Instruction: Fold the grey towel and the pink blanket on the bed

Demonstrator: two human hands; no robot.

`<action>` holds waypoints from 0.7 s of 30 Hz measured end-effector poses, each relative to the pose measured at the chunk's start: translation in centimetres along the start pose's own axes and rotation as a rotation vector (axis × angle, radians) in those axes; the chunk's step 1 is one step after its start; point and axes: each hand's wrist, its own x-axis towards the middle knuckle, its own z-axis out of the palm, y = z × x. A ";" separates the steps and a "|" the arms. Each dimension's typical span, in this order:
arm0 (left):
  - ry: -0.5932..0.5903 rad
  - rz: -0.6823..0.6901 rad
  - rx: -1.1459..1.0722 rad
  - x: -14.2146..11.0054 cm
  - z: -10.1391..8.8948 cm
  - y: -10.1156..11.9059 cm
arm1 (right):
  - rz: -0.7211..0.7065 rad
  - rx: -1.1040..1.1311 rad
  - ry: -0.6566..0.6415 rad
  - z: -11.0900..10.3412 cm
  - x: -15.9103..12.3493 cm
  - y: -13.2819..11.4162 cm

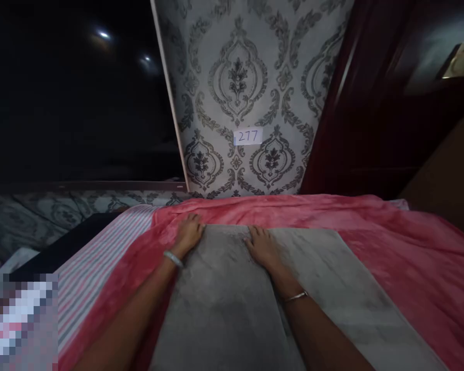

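A long grey mottled piece (228, 304), flat and straight-edged, lies on a pink plush blanket (402, 268); it looks like folded soft cloth, though its material is hard to tell. A paler grey section (344, 288) extends to the right from beneath or beside it. At the far left corner of the grey piece, my left hand (189, 234) rests with its fingers stretched onto the pink blanket. My right hand (263, 247) lies palm down near the far edge, where the darker and paler sections meet, fingers apart. Neither hand visibly grips anything.
Striped cloth (104, 263) shows along the left side of the pink blanket. Behind stand a patterned wall (235, 82) with a paper label (248, 136) reading 277, a large black screen (73, 103) at left and a dark red glossy panel (371, 113) at right.
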 end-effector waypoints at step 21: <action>-0.175 0.084 0.263 -5.9 1.8 3.7 | -0.147 0.042 -0.117 -1.4 -6.2 -2.1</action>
